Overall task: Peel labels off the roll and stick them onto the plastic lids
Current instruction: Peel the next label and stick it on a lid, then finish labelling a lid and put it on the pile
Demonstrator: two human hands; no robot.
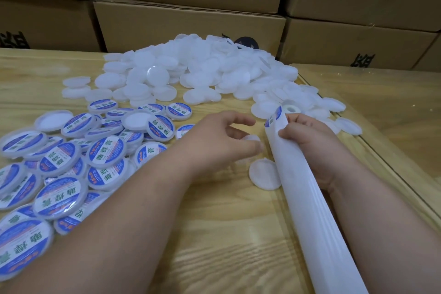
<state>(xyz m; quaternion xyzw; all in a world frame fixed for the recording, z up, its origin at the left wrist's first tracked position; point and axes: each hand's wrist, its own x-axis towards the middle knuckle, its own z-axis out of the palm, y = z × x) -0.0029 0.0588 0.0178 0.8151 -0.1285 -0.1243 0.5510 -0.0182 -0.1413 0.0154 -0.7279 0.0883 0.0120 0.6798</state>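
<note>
Spent backing strip trails limp and slick toward the camera from the label roll pinched in the right hand, while the left hand, fingers loosely curled, touches 1 light, stiff blank lid; grip lids by the rim.

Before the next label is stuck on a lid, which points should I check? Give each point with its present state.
1. Blank lid under the left hand, fingers on it: ok.
2. Right hand grips the backing strip: ok.
3. Next label at the strip's fold, peeling edge free: cannot tell.
4. Left hand holds a label: not ok, none seen.
5. Spare blank lid beside the strip: ok.
6. Finished lids piled apart on the left: ok.
</note>
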